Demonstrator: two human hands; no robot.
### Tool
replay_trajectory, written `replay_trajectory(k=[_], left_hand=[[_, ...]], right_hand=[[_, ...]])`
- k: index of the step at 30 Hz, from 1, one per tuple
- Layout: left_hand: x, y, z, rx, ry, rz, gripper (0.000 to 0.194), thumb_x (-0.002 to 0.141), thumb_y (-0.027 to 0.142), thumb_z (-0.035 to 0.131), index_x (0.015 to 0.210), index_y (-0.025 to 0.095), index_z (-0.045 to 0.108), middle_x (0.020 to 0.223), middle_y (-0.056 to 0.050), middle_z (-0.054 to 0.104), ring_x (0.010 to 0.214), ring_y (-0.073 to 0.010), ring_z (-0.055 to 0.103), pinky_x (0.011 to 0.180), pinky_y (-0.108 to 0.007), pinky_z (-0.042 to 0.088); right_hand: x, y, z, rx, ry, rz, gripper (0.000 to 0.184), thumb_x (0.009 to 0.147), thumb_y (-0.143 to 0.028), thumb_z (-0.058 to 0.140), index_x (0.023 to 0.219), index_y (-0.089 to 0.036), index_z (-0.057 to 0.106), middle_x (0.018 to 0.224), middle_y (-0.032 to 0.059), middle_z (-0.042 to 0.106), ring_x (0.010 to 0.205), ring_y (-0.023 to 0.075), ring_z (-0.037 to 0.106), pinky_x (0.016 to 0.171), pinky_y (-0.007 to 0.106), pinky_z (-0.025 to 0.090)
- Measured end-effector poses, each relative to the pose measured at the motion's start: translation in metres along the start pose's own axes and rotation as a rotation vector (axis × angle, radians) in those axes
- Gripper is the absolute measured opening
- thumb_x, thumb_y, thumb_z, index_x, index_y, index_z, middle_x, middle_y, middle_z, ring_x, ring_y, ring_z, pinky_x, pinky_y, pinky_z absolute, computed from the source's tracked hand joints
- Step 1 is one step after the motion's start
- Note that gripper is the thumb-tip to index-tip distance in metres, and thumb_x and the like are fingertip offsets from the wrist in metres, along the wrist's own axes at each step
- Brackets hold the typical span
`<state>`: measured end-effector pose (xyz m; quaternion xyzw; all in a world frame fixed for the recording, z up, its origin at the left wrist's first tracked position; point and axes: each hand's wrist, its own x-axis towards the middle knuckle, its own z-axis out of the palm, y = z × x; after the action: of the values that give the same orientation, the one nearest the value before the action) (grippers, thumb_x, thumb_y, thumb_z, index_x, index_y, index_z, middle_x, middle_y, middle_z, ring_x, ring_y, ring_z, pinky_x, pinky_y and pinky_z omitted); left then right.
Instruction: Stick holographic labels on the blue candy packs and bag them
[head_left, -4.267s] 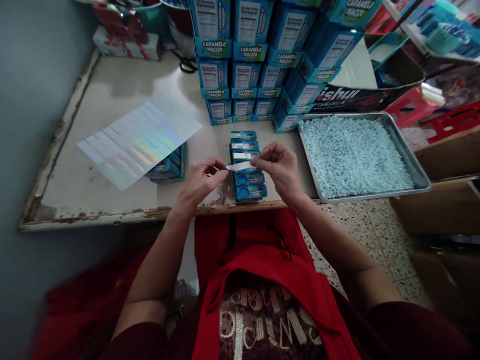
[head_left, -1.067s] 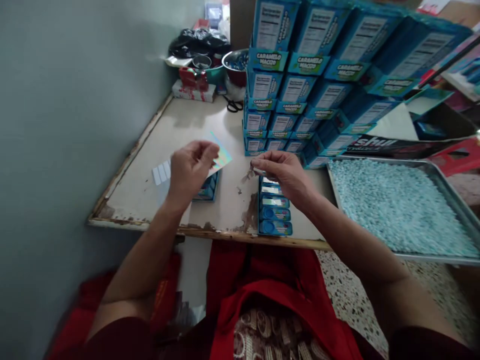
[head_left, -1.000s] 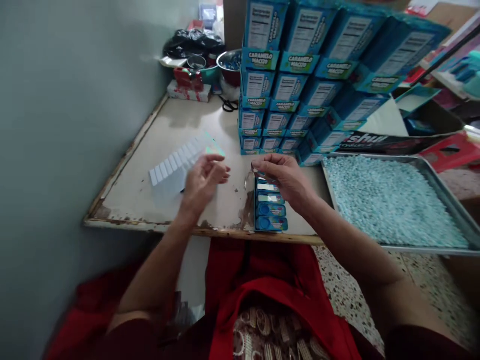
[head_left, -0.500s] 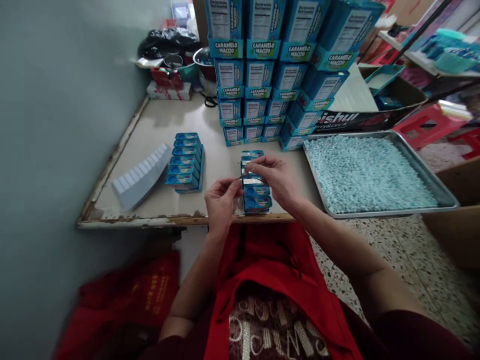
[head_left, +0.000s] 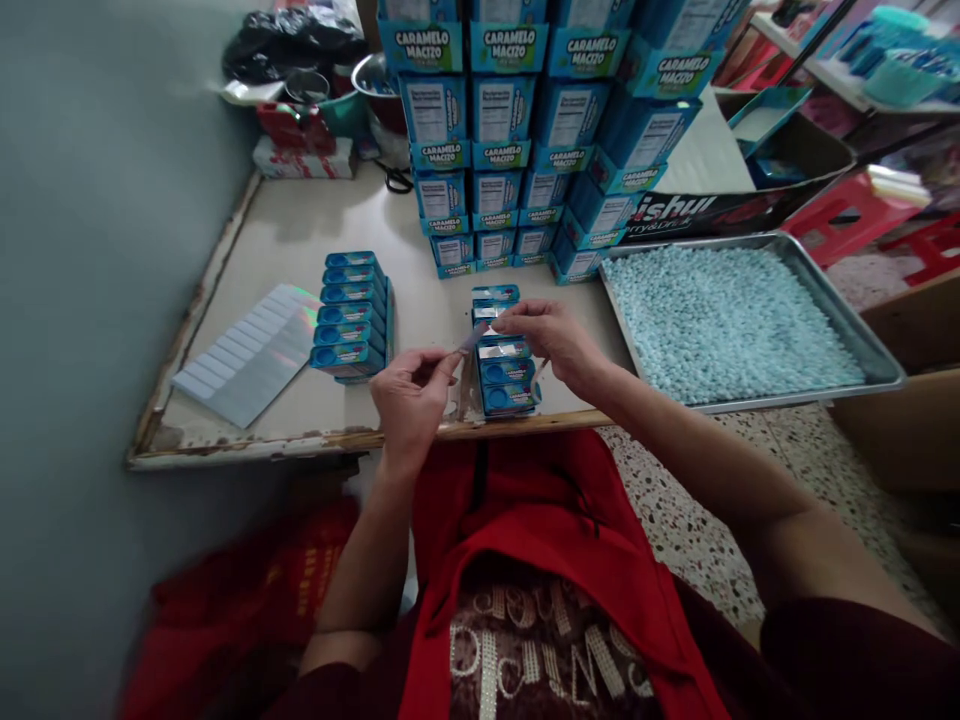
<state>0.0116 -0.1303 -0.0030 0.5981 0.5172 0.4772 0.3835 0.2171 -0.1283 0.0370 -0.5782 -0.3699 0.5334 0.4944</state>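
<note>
My left hand point(head_left: 411, 395) is closed, thumb and forefinger pinching a thin shiny strip point(head_left: 474, 338). Close to the strip's far end, the fingers of my right hand point(head_left: 551, 340) are pinched together; a narrow pale strip point(head_left: 540, 378) hangs beneath that hand. Under and between my hands stands a row of small blue candy boxes point(head_left: 507, 372), some with whitish strips across their tops. A second row of blue boxes point(head_left: 349, 312) stands to the left. Beside it lies a silvery sheet of label strips point(head_left: 251, 355), one corner gleaming in rainbow colours.
Tall stacks of blue "Caramelo Macizo" boxes point(head_left: 491, 150) rise behind the row. To the right, a metal tray point(head_left: 889, 380) holds light-blue candies. Bowls and a black plastic bag point(head_left: 292, 45) sit at the back left. The table's worn wooden edge point(head_left: 262, 450) is closest to me.
My hands have moved slightly apart, and the shiny strip now shows between them. A pale strip now hangs below my right hand. The label sheet looks flatter, and the view has shifted.
</note>
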Motion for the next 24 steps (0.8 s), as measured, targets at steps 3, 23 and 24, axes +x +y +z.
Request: replay_trajectory(k=[3, 23, 24], left_hand=[[0.006, -0.001, -0.004, -0.149, -0.171, -0.159, 0.027, 0.079, 0.048, 0.089, 0.083, 0.023, 0.08, 0.072, -0.001, 0.074, 0.06, -0.0176, 0.069, 0.059, -0.03, 0.057], [0.02, -0.003, -0.015, -0.213, -0.523, -0.237, 0.04, 0.066, 0.057, 0.098, 0.075, 0.021, 0.081, 0.067, -0.005, 0.071, 0.056, -0.016, 0.062, 0.055, -0.031, 0.058], [0.022, -0.005, -0.014, -0.216, -0.53, -0.245, 0.041, 0.065, 0.057, 0.098, 0.075, 0.021, 0.081, 0.068, -0.005, 0.071, 0.056, -0.0155, 0.062, 0.055, -0.03, 0.057]], right_hand=[[-0.001, 0.002, -0.012, -0.089, -0.045, 0.01, 0.037, 0.068, -0.048, 0.095, 0.074, -0.019, 0.074, 0.058, -0.0046, 0.053, 0.054, 0.0089, 0.038, 0.053, 0.027, 0.028], [-0.034, 0.013, -0.025, -0.379, -0.158, -0.029, 0.041, 0.078, -0.058, 0.089, 0.077, -0.02, 0.075, 0.06, -0.0033, 0.056, 0.059, 0.0101, 0.04, 0.057, 0.028, 0.023], [-0.033, 0.015, -0.025, -0.382, -0.158, -0.038, 0.039, 0.08, -0.056, 0.086, 0.075, -0.02, 0.074, 0.061, -0.0024, 0.057, 0.06, 0.0105, 0.042, 0.057, 0.028, 0.025]])
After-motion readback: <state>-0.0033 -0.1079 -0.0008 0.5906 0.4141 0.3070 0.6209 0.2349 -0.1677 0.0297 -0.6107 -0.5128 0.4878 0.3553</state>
